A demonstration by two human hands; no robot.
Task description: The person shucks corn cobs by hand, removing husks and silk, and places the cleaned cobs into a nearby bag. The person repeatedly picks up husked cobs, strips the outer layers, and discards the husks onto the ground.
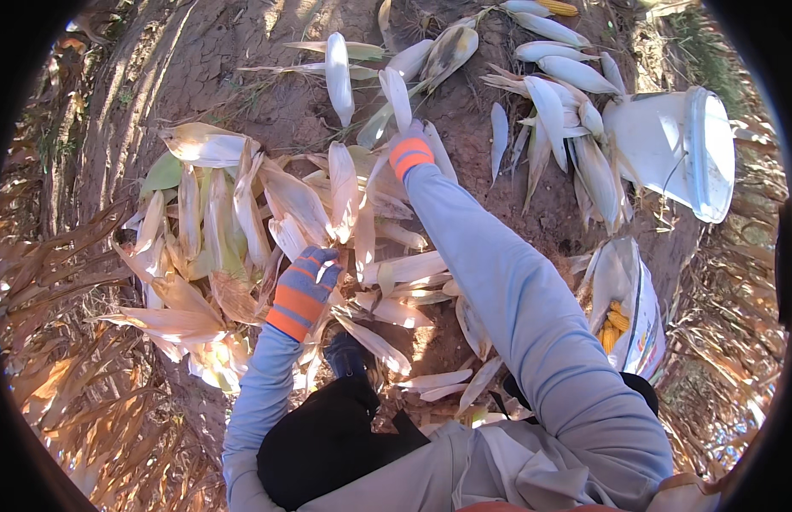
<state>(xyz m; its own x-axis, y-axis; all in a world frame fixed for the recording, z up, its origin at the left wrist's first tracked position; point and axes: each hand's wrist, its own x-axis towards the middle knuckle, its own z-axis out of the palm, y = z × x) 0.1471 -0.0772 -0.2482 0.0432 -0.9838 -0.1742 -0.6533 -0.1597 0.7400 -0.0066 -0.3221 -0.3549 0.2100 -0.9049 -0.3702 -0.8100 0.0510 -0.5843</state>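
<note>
My left hand [309, 282], in a grey and orange glove, is closed at the base of a bunch of dry corn husks [295, 200] that fans out beyond it. Stretched far forward, my right hand [410, 145] wears a matching glove and is closed around the near end of a pale ear of corn in its husk [396, 96]; its fingertips are mostly hidden. Another husk-covered ear [339, 78] lies just left of that hand. A large heap of torn husks [212, 230] spreads to the left of my left hand.
At the right, a white bucket [652, 145] lies on its side beside several unopened ears [575, 72]. Nearer me, a white sack [639, 316] holds yellow cobs [615, 324]. Loose husks [404, 269] lie on the soil between my arms. Dry stalks [63, 341] border the left.
</note>
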